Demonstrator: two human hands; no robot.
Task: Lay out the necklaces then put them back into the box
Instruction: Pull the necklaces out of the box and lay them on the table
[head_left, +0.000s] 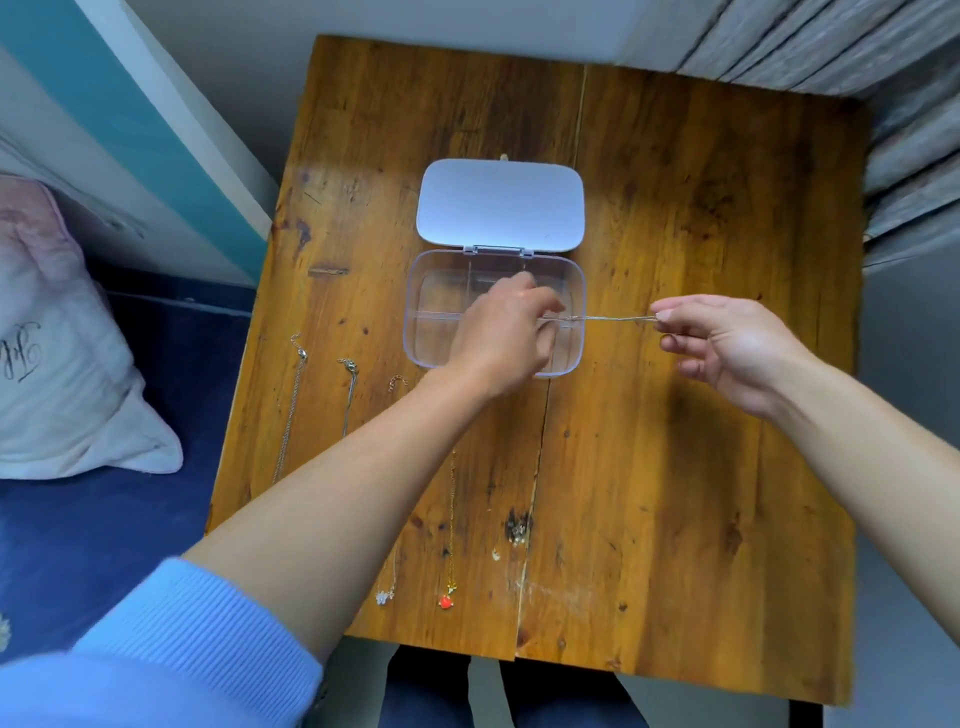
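Note:
A clear plastic box (431, 291) with dividers stands open in the middle of the wooden table (675, 415), its white lid (501, 205) folded back. My left hand (506, 338) hovers over the box and pinches one end of a thin silver necklace (608, 318). My right hand (727, 348) pinches the other end, so the chain is stretched level between them. Several necklaces lie in straight lines on the table's left half: a silver chain (291, 410), another silver chain (349, 395), one with a white pendant (385, 596), and a gold chain with a red pendant (447, 601).
A bed with a blue cover (104, 519) and a white pillow (62, 364) lies left of the table. Grey cloth (857, 52) hangs at the back right. My legs (441, 691) show under the table's near edge.

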